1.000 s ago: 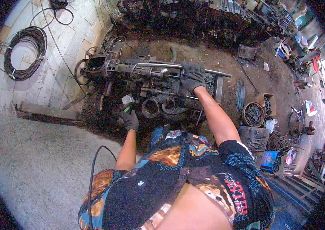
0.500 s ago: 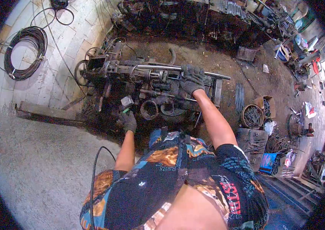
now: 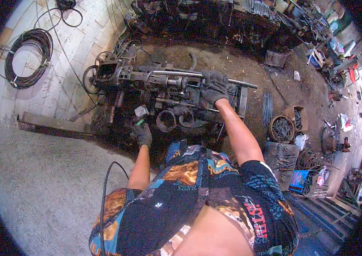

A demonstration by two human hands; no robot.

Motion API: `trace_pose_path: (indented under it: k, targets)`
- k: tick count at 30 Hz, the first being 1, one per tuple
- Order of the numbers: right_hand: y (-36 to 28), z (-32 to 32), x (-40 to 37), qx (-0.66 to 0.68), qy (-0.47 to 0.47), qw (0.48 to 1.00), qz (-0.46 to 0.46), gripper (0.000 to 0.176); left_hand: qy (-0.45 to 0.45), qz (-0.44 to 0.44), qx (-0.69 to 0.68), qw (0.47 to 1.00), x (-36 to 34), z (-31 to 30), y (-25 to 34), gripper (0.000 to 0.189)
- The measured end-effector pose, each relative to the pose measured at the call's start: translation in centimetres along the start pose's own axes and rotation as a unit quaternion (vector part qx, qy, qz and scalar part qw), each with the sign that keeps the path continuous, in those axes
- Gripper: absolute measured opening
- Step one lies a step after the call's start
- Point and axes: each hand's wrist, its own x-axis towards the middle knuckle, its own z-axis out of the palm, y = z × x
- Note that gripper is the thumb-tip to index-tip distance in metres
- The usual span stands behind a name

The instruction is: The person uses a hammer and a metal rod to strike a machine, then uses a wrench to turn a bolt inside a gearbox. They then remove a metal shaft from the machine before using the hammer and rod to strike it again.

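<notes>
Two dark-gloved hands are at work on one long, grimy machine (image 3: 146,81), which lies across the middle of the view. The left hand (image 3: 143,135), held low on the machine's near side, has its fingers closed around one tool (image 3: 141,112), gripping it by a green part; a single pale, blocky head juts above the fist, its flat faces light against the blackened metal. The right hand (image 3: 215,87) lies farther forward over one straight metal rod (image 3: 244,83), its fingers bent across the top; whether they close underneath I cannot tell. This rod runs along the machine's upper side, showing to the left and right of the glove; it is smooth and round, greyish, with a bright streak along its left stretch, and its right end stands free beyond the hand. Two round openings (image 3: 167,121) with dark, worn rims sit side by side on the machine's near edge, just right of the tool, and two wheels (image 3: 90,80) show at its left end. Well apart on the left, one coil of dark cable (image 3: 28,59) lies on pale tiles. On the right are one bundle of thin rods (image 3: 267,108), one round basket (image 3: 272,130) filled with metal pieces, one open box (image 3: 304,118) beside it, and one blue bag (image 3: 299,181).
</notes>
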Motion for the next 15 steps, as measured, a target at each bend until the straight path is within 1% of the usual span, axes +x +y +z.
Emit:
trace_pose_path:
  k: [1, 2, 3, 4, 5, 6, 7, 8, 9, 10, 11, 12, 13, 14, 15]
  targets:
    - [0.3, 1.1, -0.2, -0.011, 0.09, 0.995, -0.028, 0.058, 0.0, 0.0, 0.0, 1.0, 0.2, 0.7, -1.0, 0.074]
    - [0.2, 0.6, 0.0, -0.011, 0.09, 0.995, -0.028, 0.058, 0.023, 0.013, 0.105, 0.994, 0.6, 2.0, -2.8, 0.075]
    - [-0.1, -0.3, 0.5, -0.01, 0.014, 1.0, -0.006, 0.057, 0.047, 0.026, 0.209, 0.977, 0.9, 2.8, -4.2, 0.077]
    - [-0.3, -0.9, 0.7, -0.008, -0.062, 0.998, 0.015, 0.056, 0.046, 0.026, 0.209, 0.977, 1.3, 2.9, -4.7, 0.077]
    - [-0.3, -0.8, 0.5, -0.008, -0.062, 0.998, 0.015, 0.056, 0.076, 0.072, 0.141, 0.984, 1.7, 2.8, -4.5, 0.055]
    - [-0.3, -0.8, 0.2, -0.009, -0.04, 0.999, 0.007, 0.057, 0.105, 0.117, 0.073, 0.985, 1.9, 2.7, -4.4, 0.033]
    - [-0.2, -0.8, 0.0, -0.01, -0.019, 1.0, -0.001, 0.057, 0.105, 0.117, 0.072, 0.985, 1.8, 2.6, -4.3, 0.033]
    - [-0.1, -1.0, 0.1, -0.011, -0.019, 1.0, -0.001, 0.057, 0.046, 0.076, 0.134, 0.987, 1.1, 1.4, -2.7, 0.054]
    - [0.0, -1.3, 0.3, 0.004, -0.046, 0.999, 0.002, 0.058, -0.014, 0.033, 0.195, 0.98, 0.4, 0.5, -1.3, 0.075]
    - [-0.1, -1.5, 0.4, 0.019, -0.073, 0.997, 0.004, 0.059, -0.014, 0.032, 0.195, 0.98, -0.1, 0.1, -0.5, 0.075]
    - [0.1, -0.9, 0.4, 0.02, -0.074, 0.997, 0.003, 0.059, -0.015, 0.005, 0.192, 0.981, -0.6, -0.2, 0.1, 0.075]
    - [0.4, 0.4, 0.3, 0.014, -0.026, 1.0, -0.003, 0.059, -0.016, -0.02, 0.188, 0.982, -0.8, -0.5, 0.6, 0.075]
    - [0.8, 1.7, 0.3, 0.008, 0.022, 1.0, -0.009, 0.06, -0.016, -0.021, 0.187, 0.982, -0.8, -0.8, 1.2, 0.075]
    - [1.3, 3.3, 0.2, 0.008, 0.022, 1.0, -0.009, 0.06, -0.041, -0.03, 0.118, 0.992, -0.7, -1.2, 1.7, 0.076]
    - [1.6, 4.4, 0.2, 0.015, 0.104, 0.994, -0.04, 0.059, -0.066, -0.038, 0.047, 0.996, -0.4, -1.3, 1.7, 0.077]
